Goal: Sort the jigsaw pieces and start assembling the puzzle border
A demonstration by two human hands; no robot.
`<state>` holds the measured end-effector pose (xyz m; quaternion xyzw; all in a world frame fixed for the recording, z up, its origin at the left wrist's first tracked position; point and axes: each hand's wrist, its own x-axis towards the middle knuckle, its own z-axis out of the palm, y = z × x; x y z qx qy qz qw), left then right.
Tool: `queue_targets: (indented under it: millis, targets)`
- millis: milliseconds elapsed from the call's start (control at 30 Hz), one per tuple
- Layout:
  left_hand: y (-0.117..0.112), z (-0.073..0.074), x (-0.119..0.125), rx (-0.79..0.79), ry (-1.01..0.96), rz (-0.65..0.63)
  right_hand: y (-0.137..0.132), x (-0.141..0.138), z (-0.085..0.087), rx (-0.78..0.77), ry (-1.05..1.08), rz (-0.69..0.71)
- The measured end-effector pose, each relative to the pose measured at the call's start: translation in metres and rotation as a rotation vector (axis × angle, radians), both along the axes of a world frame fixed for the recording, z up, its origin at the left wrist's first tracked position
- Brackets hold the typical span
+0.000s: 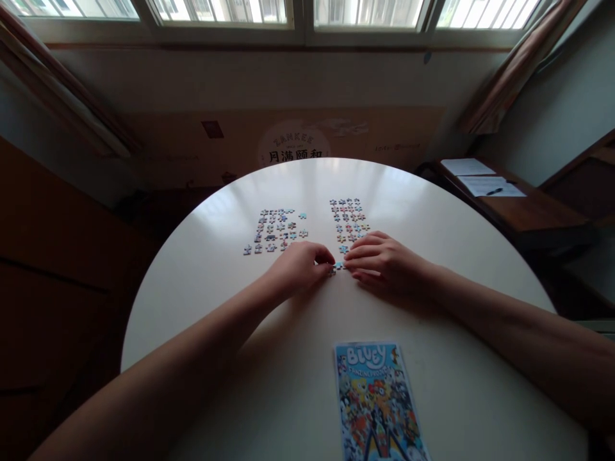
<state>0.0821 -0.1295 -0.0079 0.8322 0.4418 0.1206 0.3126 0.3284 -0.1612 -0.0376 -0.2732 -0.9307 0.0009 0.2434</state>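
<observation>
Both my hands meet at the middle of a round white table [216, 301]. My left hand [300, 266] is curled, its fingertips pinching a small puzzle piece [332, 270]. My right hand [382, 259] lies low with fingers together, pressing a small blue puzzle piece [340, 265] against the other one. Behind my left hand lies a group of loose puzzle pieces [276, 230] set out in rows. A second group of puzzle pieces [348, 218] lies behind my right hand.
A colourful picture card [377, 400] with cartoon figures lies near the table's front edge. A dark side desk [528, 211] with papers [480, 179] and a pen stands at the right. Windows and curtains run along the far wall.
</observation>
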Motion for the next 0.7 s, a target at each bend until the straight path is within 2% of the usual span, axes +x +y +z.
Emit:
queue_targets:
  millis: [500,700]
  targets:
    - [-0.0010,-0.0051,0.0019,0.033,0.061,0.072,0.0017,-0.0004,-0.0022,0.030,0.019,0.025]
    - [-0.0049,-0.0076,0.0047,0.187,0.140,0.074,0.0018,-0.0009,-0.0026,0.024,0.023,0.017]
